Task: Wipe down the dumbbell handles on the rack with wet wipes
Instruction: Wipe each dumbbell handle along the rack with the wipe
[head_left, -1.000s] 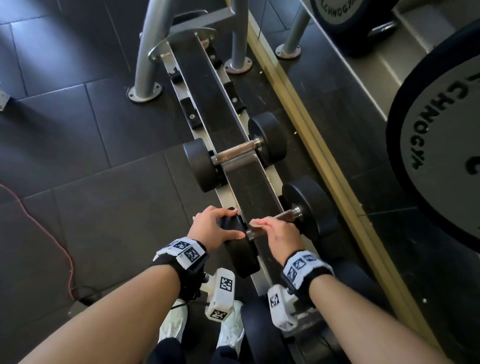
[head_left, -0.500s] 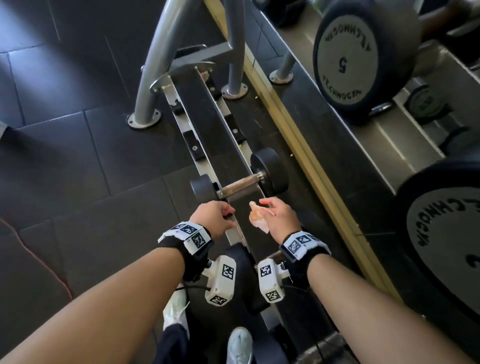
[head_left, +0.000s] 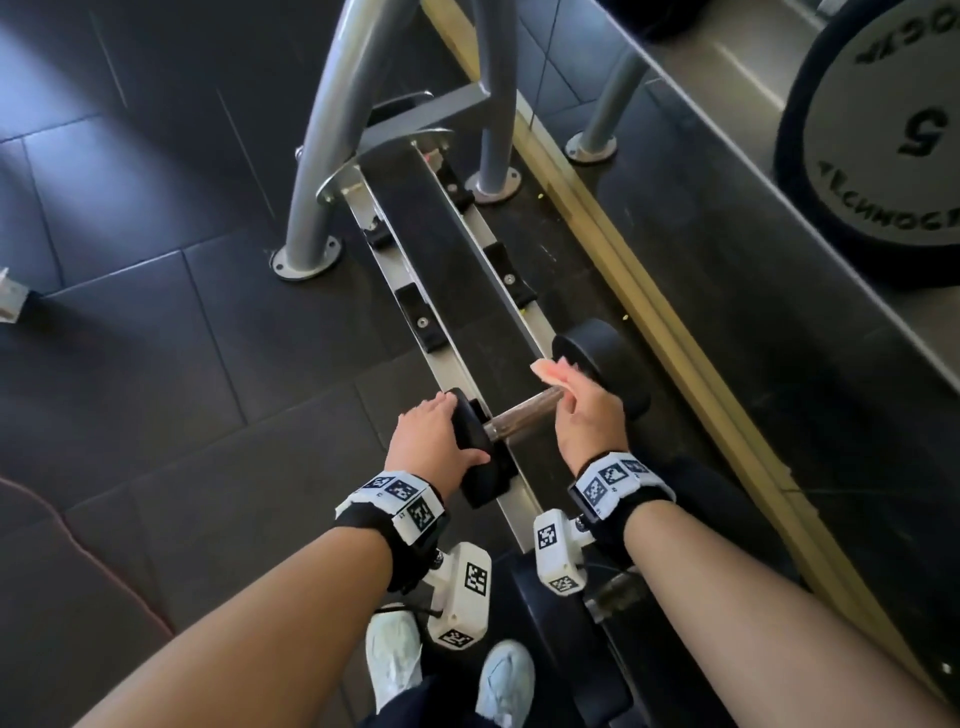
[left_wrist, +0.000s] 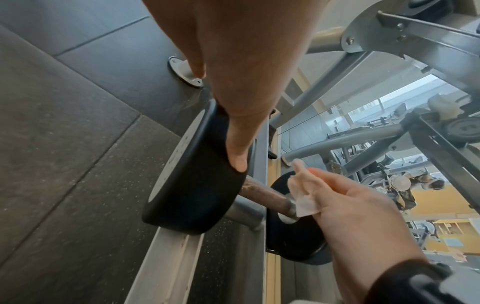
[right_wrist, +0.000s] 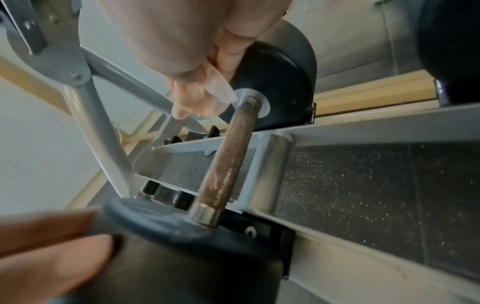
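A small black dumbbell lies across the low rack (head_left: 457, 244), its rusty brown handle (head_left: 524, 413) (left_wrist: 265, 194) (right_wrist: 228, 154) bare between the two heads. My left hand (head_left: 441, 436) grips the near head (head_left: 480, 457) (left_wrist: 192, 181), fingers over its top and thumb along its side. My right hand (head_left: 582, 410) (left_wrist: 345, 201) hovers at the handle's far end by the other head (head_left: 602, 358) (right_wrist: 275, 86) and holds a folded wet wipe (head_left: 553, 371) (left_wrist: 302, 197) (right_wrist: 217, 86) in its fingers. The wipe is just above the handle, whether touching I cannot tell.
Empty black cradles (head_left: 421, 322) run along the rack toward grey steel legs (head_left: 322, 156) bolted to the dark rubber floor. A wooden strip and mirror (head_left: 675, 338) border the right. A large plate marked 5 (head_left: 893, 135) is at upper right. My white shoes (head_left: 395, 654) are below.
Both hands left the nearer, larger dumbbell and moved forward to the smaller one farther along. The left hand took hold of its near head; the right brought the wipe to its handle.
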